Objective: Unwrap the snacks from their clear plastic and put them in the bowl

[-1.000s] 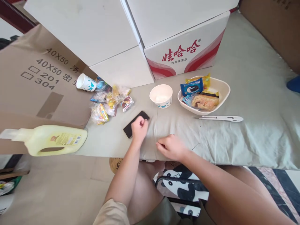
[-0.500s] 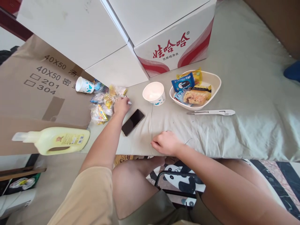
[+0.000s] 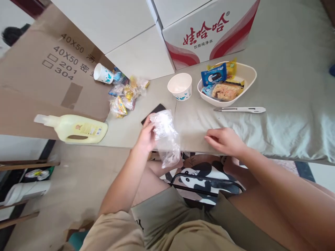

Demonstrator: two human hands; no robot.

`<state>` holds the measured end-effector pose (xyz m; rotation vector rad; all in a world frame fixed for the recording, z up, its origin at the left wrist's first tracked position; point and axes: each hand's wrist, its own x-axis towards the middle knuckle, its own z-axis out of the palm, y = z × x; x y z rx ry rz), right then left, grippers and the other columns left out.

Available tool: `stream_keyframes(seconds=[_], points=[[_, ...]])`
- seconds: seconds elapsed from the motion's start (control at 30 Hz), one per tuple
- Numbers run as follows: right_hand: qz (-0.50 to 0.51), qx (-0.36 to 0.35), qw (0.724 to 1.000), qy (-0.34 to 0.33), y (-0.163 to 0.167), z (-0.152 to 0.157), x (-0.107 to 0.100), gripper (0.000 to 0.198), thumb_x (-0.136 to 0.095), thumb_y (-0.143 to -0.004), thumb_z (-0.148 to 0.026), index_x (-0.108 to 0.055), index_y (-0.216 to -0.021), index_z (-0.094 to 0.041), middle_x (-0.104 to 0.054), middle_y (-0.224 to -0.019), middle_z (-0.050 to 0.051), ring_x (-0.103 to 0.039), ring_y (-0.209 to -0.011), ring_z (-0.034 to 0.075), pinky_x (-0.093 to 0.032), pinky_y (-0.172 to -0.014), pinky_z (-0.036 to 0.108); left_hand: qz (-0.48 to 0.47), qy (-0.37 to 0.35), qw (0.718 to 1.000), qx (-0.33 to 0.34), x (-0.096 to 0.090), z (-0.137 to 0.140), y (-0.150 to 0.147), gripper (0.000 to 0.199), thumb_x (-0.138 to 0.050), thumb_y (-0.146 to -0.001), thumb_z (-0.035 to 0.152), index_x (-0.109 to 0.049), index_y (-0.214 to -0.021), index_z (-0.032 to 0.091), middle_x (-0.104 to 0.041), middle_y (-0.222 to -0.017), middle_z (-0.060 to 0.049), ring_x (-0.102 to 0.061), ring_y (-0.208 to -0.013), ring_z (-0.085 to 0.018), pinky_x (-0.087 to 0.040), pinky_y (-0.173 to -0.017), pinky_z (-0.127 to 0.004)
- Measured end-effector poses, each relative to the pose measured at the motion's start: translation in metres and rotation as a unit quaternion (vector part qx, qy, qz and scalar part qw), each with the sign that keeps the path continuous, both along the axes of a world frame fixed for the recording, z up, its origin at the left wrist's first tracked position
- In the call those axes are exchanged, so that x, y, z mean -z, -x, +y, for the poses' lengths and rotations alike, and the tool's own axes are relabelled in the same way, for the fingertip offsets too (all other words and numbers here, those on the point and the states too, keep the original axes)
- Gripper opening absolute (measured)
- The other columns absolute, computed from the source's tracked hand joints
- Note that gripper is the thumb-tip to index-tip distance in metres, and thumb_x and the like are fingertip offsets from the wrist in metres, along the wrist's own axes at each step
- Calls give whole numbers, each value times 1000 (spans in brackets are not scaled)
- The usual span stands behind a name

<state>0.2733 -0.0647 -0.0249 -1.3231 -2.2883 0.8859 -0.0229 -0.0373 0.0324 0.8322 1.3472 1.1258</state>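
My left hand (image 3: 147,136) is closed on a clear plastic wrapper (image 3: 167,136) with a white printed label, held up over the table's front edge. Behind it lies a dark phone (image 3: 158,108), partly covered by the wrapper and hand. My right hand (image 3: 222,140) rests on the cloth, fingers curled; whatever they might hold is hidden. Just beyond it lies a white utility knife (image 3: 243,109). A pile of crumpled wrappers (image 3: 128,94) sits at the left. A paper bowl (image 3: 180,89) stands in the middle, and a cream basin (image 3: 248,75) holds packaged snacks (image 3: 226,91).
A yellow detergent bottle (image 3: 81,129) and a tipped paper cup (image 3: 103,74) are by a brown carton (image 3: 39,80) at the left. White boxes (image 3: 146,57) and a printed water carton (image 3: 206,35) stand along the back. A panda-patterned mat (image 3: 201,170) lies below.
My left hand has come away from the wrapper pile toward me, bringing the clear wrapper over the table edge. The view has shifted; my right hand stays curled on the cloth.
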Motion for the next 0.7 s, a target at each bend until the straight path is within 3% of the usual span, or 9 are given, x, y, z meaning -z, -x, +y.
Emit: stream_keyframes(seconds=[0.07, 0.13, 0.17, 0.23, 0.33, 0.43, 0.57, 0.7], points=[[66, 61, 995, -34, -15, -11, 1, 24, -49, -92, -37, -63, -101, -20, -67, -80, 5, -61, -69, 18, -45, -65, 30, -89, 50, 995, 20, 19, -14, -27, 36, -74, -73, 32, -61, -105, 24, -70, -88, -1, -71, -82, -19, -58, -74, -31], [119, 91, 984, -100, -15, -16, -2, 42, -57, -88, -41, -57, -125, -21, -65, -115, 13, -64, -97, 25, -52, -80, 37, -139, 74, 986, 55, 35, -10, -56, 37, -72, -75, 32, -61, -109, 23, -71, -90, -1, -71, -82, -19, -58, -74, -31], [136, 90, 977, -134, -11, -15, -4, 51, -60, -87, -44, -53, -132, -22, -58, -132, 16, -60, -114, 29, -51, -90, 42, -147, 63, 984, 72, 41, -3, -70, 37, -72, -76, 30, -61, -112, 23, -71, -91, -1, -71, -83, -18, -58, -73, -29], [154, 76, 969, -179, 3, -7, -9, 51, -62, -87, -49, -56, -131, -25, -48, -145, 15, -48, -132, 33, -44, -104, 50, -142, 32, 984, 103, 49, 14, -95, 38, -71, -78, 28, -61, -115, 24, -72, -94, 0, -71, -86, -17, -58, -75, -27], [147, 102, 965, -193, 20, 11, -13, 24, -56, -94, -44, -68, -106, -27, -61, -128, 11, -50, -124, 30, -40, -108, 51, -88, -12, 988, 126, 59, 37, -117, 33, -68, -81, 28, -60, -113, 25, -71, -100, 0, -71, -93, -18, -58, -80, -29], [121, 137, 968, -171, 23, 24, -14, 22, -52, -98, -39, -69, -92, -25, -67, -106, 9, -55, -108, 26, -44, -101, 47, -9, -50, 984, 169, 71, 49, -117, 28, -66, -85, 35, -61, -111, 27, -71, -104, 0, -70, -98, -20, -59, -84, -35], [113, 186, 965, -148, 19, 30, -12, 26, -59, -92, -48, -67, -99, -24, -63, -104, 10, -58, -98, 25, -51, -89, 43, 50, -77, 963, 252, 79, 45, -98, 31, -67, -86, 47, -64, -110, 28, -72, -107, -1, -69, -103, -24, -59, -89, -40], [120, 212, 963, -111, 29, 35, -14, 44, -62, -88, -54, -60, -118, -23, -62, -117, 12, -61, -102, 26, -53, -83, 40, 52, -72, 961, 264, 74, 35, -79, 40, -50, -96, 57, -63, -121, 28, -72, -109, -2, -70, -106, -26, -59, -91, -44]])
